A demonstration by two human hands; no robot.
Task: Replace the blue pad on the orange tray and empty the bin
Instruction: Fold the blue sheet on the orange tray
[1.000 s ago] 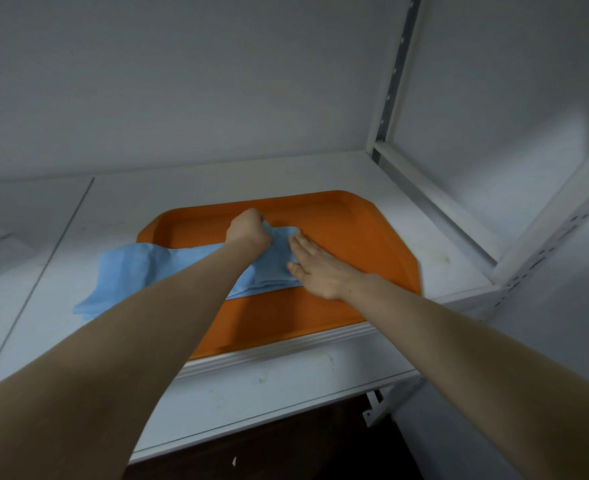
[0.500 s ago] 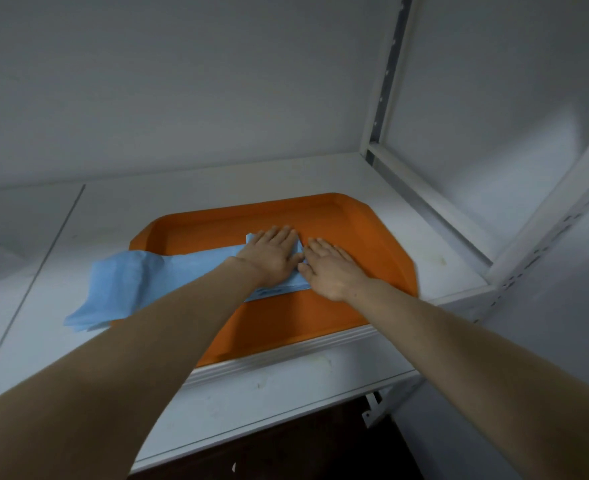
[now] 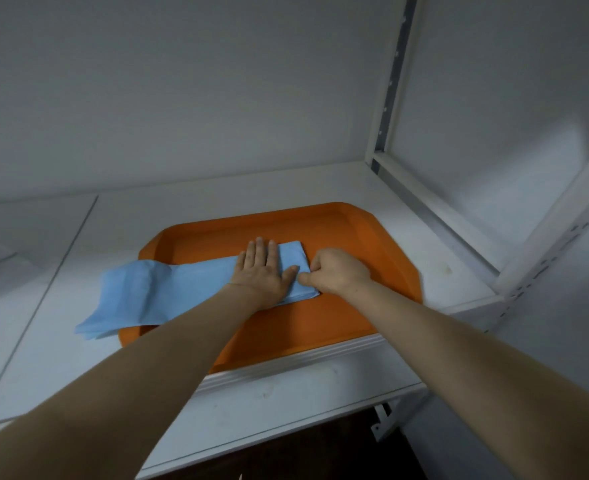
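I'm flattening blue pad (image 3: 168, 292) with spread left hand (image 3: 263, 271) | right hand (image 3: 338, 271) pinching its edge | orange tray (image 3: 365, 237) half-covered | bin unseen, pending

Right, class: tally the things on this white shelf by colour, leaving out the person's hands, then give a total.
Orange: 1, the orange tray
Blue: 1, the blue pad, lying partly on the tray and hanging over its left rim
Total: 2
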